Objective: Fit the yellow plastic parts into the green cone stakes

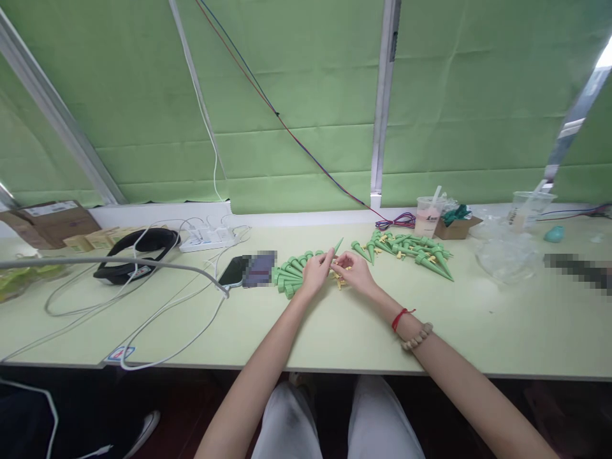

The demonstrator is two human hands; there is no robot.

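Observation:
My left hand (316, 274) is closed around a green plastic spike (338, 245), whose pointed tip sticks up past the fingers. Close against it, my right hand (356, 273) is pinched at the near side of the spike; the fingers hide what they hold, if anything. Small yellow plastic pieces (340, 282) lie on the table below and between the hands. To the left, several green spikes (289, 275) are laid side by side in a fan, partly covered by my left hand. A loose pile of green spikes with yellow parts (406, 246) lies to the right.
Left of the fan are two phones (235, 272), white cables (162, 312), a power strip (208, 238) and a black headset (138, 252). Behind the pile stand a drink cup (427, 218) and a small cardboard box (458, 227). Clear plastic bags (507, 255) lie farther right.

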